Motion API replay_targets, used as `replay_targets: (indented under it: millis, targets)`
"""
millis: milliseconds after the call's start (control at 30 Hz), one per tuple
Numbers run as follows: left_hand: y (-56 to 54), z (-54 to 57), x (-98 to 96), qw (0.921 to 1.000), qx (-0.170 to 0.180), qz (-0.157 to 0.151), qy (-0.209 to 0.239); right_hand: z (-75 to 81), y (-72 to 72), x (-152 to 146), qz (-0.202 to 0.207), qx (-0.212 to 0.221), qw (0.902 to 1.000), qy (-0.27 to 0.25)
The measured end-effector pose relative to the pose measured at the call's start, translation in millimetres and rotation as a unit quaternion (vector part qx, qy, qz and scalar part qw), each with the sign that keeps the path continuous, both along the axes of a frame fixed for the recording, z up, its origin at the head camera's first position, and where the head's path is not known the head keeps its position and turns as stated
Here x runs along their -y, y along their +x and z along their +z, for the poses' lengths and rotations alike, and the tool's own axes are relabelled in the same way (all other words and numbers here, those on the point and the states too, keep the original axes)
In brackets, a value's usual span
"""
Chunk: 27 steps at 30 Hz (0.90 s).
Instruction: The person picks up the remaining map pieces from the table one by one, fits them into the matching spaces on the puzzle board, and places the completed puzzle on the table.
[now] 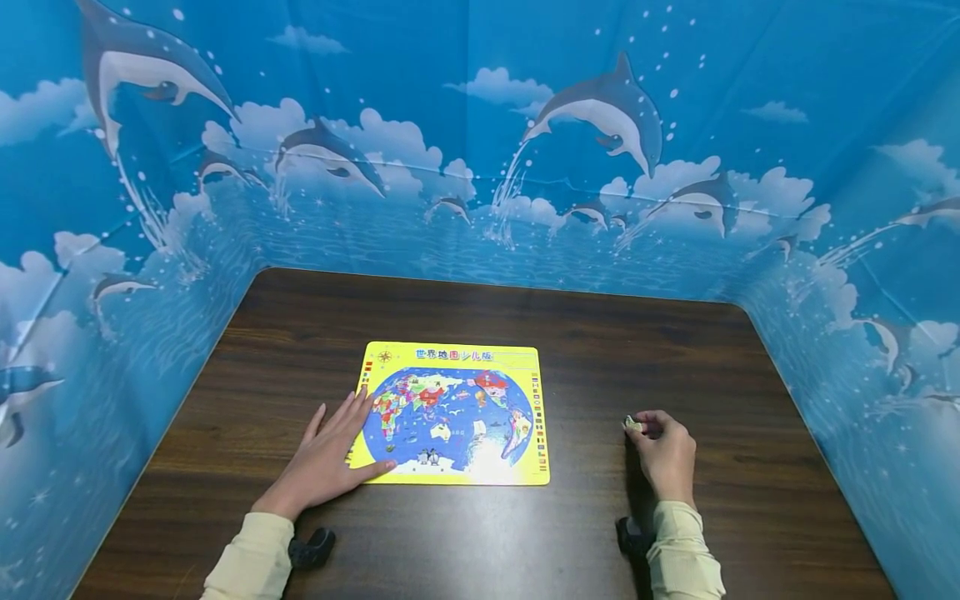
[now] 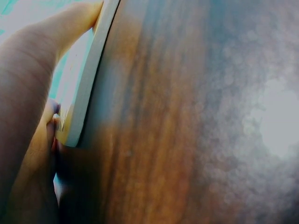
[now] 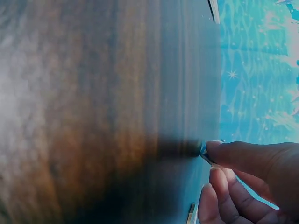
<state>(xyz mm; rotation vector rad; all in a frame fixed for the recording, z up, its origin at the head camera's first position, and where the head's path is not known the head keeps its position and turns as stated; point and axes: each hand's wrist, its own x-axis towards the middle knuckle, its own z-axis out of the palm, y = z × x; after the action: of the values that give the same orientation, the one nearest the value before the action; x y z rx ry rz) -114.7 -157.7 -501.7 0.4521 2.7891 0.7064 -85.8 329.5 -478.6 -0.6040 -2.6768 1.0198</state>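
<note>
A yellow-bordered world map board lies flat on the dark wooden table. Spread fingers of my left hand rest over its left side, the thumb reaching across the lower left edge. Seen from the left wrist, the board's thick grey side runs beside the thumb. To the right of the board, my right hand pinches a small pale piece between thumb and fingers. From the right wrist, this piece shows only as a bluish-white edge at the thumb tip; I cannot tell what it is.
The wooden table has rounded far corners. A blue curtain printed with dolphins and clouds closes in its back and both sides. Black straps sit on both wrists over pale sleeves. Bright glare lies on the map's lower right.
</note>
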Motion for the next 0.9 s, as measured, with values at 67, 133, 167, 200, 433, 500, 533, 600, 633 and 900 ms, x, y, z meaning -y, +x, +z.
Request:
replay_targets:
  millis: [67,133,167,200,433,500,533,600,633,900]
  targets:
    - [-0.3,-0.7,-0.2,1.0000,0.002,0.000,-0.002,-0.2,-0.3,0.2,-0.001,-0.004,1.0000,0.001]
    - [-0.3,0.0,-0.8,1.0000,0.001,0.000,-0.001,-0.4,-0.9,0.1,-0.003,-0.004,1.0000,0.003]
    - [-0.3,0.5,-1.1,1.0000,0.000,0.000,0.000,-0.2,-1.3,0.3,-0.004,-0.005,1.0000,0.005]
    - [-0.3,0.7,-1.2,1.0000,0.000,0.000,0.000,0.2,-1.8,0.5,-0.003,-0.006,1.0000,0.006]
    - [1.6,2.4,0.1,0.9999,-0.011,-0.003,0.008,9.5,-8.5,8.5,0.017,-0.011,0.9998,-0.009]
    - [2.5,1.9,1.2,0.9999,-0.012,-0.001,0.010,13.5,-12.1,13.0,0.027,-0.014,0.9994,-0.014]
    - [2.8,1.7,1.7,0.9999,-0.011,0.000,0.010,15.3,-14.2,15.6,0.032,-0.016,0.9993,-0.015]
    - [3.1,1.0,2.8,1.0000,-0.007,0.001,0.007,18.5,-18.2,20.9,0.045,-0.019,0.9987,-0.017]
    - [3.1,0.5,3.4,1.0000,-0.004,0.002,0.004,19.8,-20.3,23.4,0.052,-0.019,0.9983,-0.018]
    - [1.5,-0.4,2.5,1.0000,0.000,0.001,0.004,27.5,-34.8,43.9,0.108,-0.016,0.9934,-0.036]
